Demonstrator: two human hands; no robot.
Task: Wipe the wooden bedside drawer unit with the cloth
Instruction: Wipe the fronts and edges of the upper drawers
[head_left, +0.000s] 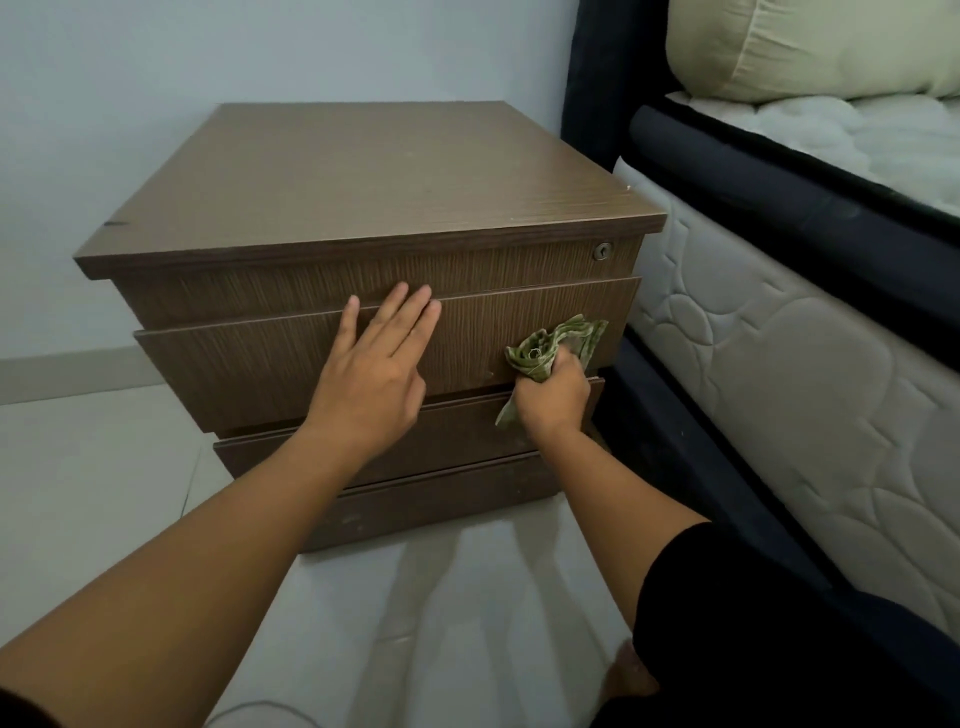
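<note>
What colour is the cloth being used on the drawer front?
Green, with a paler mottled pattern; the cloth shows best in the head view.

Single head-worn wide-angle view, looking forward and steeply down from close range onto the front and top of the drawer unit (363, 208). Floor (93, 467) fills the lower frame; mattress (779, 364) runs along the right edge. Edge lines appear bowed, probably lens distortion.

A quilted white mattress (779, 332) lies at right in a dark bed frame (769, 208) — a pale pillow (810, 47) on top, far right — beside a pale tiled floor (83, 467).
</note>
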